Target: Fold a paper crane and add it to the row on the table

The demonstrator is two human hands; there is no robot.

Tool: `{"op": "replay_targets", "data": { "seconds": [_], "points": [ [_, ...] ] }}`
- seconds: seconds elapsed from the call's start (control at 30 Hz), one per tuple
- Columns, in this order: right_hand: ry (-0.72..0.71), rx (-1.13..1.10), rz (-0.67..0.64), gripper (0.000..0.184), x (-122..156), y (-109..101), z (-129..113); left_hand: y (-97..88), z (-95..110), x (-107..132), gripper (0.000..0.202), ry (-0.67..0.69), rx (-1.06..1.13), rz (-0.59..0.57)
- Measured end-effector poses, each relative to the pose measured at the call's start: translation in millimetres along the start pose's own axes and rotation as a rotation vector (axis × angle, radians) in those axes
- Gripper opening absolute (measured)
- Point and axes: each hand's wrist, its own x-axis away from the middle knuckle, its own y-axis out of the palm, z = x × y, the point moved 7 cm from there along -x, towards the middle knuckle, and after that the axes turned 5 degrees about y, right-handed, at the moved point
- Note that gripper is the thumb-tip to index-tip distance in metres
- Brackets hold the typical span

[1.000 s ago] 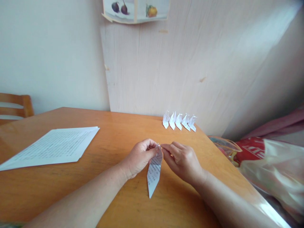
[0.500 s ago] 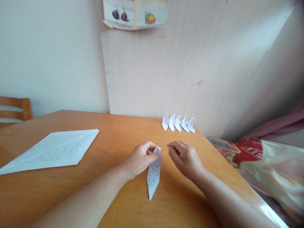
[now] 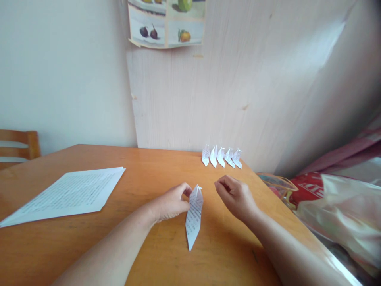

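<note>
A folded paper crane [image 3: 194,216] with printed text stands in front of me, its long pointed wing turned towards me. My left hand [image 3: 174,201] is at its left edge, thumb and forefinger parted and curved beside the paper; whether a fingertip still touches it I cannot tell. To the right of the crane, my right hand [image 3: 235,194] is closed in a loose fist, apart from the paper, and nothing shows in it. Several similar paper cranes [image 3: 221,157] stand in a row at the table's far right edge.
A stack of printed sheets [image 3: 74,192] lies on the left of the wooden table [image 3: 154,254]. A chair [image 3: 33,145] is behind at left. Plastic bags [image 3: 342,210] sit beyond the right edge. Fruit pictures [image 3: 166,29] hang on the wall.
My left thumb and forefinger have come off the crane's top and drawn left. My right hand has shifted slightly right, still closed. The view has tilted up a little.
</note>
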Motion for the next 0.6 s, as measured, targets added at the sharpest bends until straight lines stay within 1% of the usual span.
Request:
{"op": "replay_targets", "data": {
  "seconds": [0.07, 0.13, 0.23, 0.3, 0.4, 0.53, 0.6],
  "points": [
    [-0.015, -0.026, 0.001, 0.028, 2.1, -1.0, -4.1, -11.5, -3.4, -3.2, 0.028, 0.007, -0.142, 0.084],
    [-0.044, -0.062, -0.015, 0.028, 5.1, -0.7, -10.3, -26.9, -7.8, -7.1, 0.023, 0.008, -0.325, 0.22],
    [-0.111, -0.114, -0.059, 0.027, 11.2, 1.7, -22.3, -39.2, -17.9, -14.3, 0.017, 0.003, -0.409, 0.29],
    [-0.162, -0.119, -0.112, 0.027, 16.2, 5.4, -32.0, -44.8, -23.6, -17.3, 0.014, -0.004, -0.457, 0.314],
    [-0.255, -0.068, -0.237, 0.024, 26.4, 13.8, -50.5, -48.5, -28.0, -18.8, 0.01, -0.001, -0.508, 0.327],
    [-0.348, 0.069, -0.388, 0.017, 43.6, 24.4, -75.1, -46.9, -31.0, -20.1, 0.009, 0.015, -0.555, 0.317],
    [-0.384, 0.158, -0.443, 0.019, 52.5, 30.2, -84.3, -45.2, -32.9, -21.4, 0.008, 0.025, -0.572, 0.304]
  ]
}}
